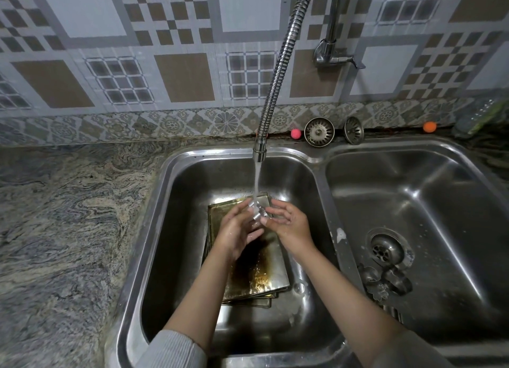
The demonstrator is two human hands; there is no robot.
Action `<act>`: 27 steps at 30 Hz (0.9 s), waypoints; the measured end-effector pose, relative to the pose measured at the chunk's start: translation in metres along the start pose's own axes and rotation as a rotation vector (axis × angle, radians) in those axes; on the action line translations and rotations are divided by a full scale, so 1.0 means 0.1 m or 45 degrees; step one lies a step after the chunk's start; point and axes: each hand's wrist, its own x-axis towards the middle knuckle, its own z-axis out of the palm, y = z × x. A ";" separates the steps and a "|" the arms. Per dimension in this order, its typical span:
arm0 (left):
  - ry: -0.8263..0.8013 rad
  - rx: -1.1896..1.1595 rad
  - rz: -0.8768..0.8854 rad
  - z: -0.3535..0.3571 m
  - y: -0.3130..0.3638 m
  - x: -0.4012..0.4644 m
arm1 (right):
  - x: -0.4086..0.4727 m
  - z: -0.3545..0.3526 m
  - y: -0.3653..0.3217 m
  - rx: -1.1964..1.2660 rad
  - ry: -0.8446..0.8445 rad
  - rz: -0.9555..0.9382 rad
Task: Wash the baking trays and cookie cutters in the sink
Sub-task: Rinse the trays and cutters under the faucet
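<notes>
Both hands meet under the running water in the left sink basin (176,229). My left hand (237,229) and my right hand (289,224) hold a small shiny metal cookie cutter (257,212) between their fingers, right in the stream. Below them lies a stack of stained baking trays (256,274), with dark brown burnt patches. Several other metal cookie cutters (385,282) lie in the right basin (440,202), near its drain (385,249).
The flexible faucet hose (278,72) curves down from the wall tap (330,53) and pours water. Two drain strainers (319,132) lean against the wall behind the sink. A marbled stone counter (68,216) stretches to the left.
</notes>
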 end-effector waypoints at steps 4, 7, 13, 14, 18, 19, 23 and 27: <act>0.032 0.001 -0.001 -0.06 -0.01 0.03 | 0.01 0.07 0.00 -0.009 0.009 0.001; 0.047 0.019 0.011 -0.08 -0.01 0.02 | 0.02 0.11 -0.01 -0.032 0.026 -0.004; 0.080 0.012 0.021 -0.12 0.01 0.00 | 0.07 0.18 -0.05 -0.033 0.063 -0.017; 0.082 0.029 0.017 -0.12 0.02 0.00 | 0.08 0.18 -0.06 -0.027 0.063 -0.012; 0.086 0.121 0.018 -0.13 0.03 0.00 | 0.09 0.15 -0.09 -0.008 0.060 0.002; 0.088 0.135 0.016 -0.12 0.03 0.01 | 0.09 0.14 -0.09 -0.009 0.067 0.006; 0.091 0.218 0.011 -0.04 -0.01 0.03 | 0.08 0.07 -0.12 0.042 0.109 0.030; 0.052 0.240 -0.008 0.04 -0.07 0.02 | 0.07 -0.05 -0.09 0.064 0.128 0.055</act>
